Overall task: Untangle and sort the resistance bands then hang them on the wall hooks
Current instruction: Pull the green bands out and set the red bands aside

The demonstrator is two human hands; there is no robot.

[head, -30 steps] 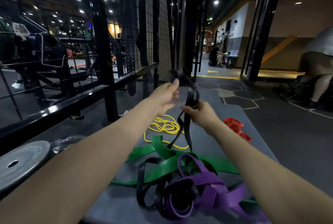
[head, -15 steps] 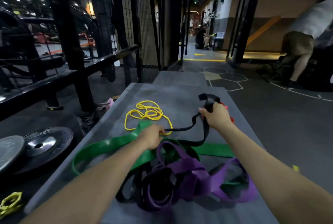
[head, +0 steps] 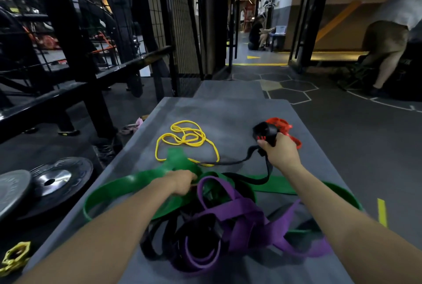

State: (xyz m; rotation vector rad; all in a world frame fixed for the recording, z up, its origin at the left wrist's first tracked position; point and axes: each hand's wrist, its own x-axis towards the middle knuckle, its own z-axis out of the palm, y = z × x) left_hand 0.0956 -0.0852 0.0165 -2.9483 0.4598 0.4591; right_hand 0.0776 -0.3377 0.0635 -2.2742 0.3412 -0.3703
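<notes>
Gym mat is holding everything: I'm gripping a black band with my right hand, left hand grasping the tangle nearer me; nothing's hanging yet.

A thin band is lying toward the far left of the platform, with a small band sitting near the far right edge. A tangled pile of wide bands is spreading across the near middle. Off the left edge, weight plates are resting on the floor.
</notes>
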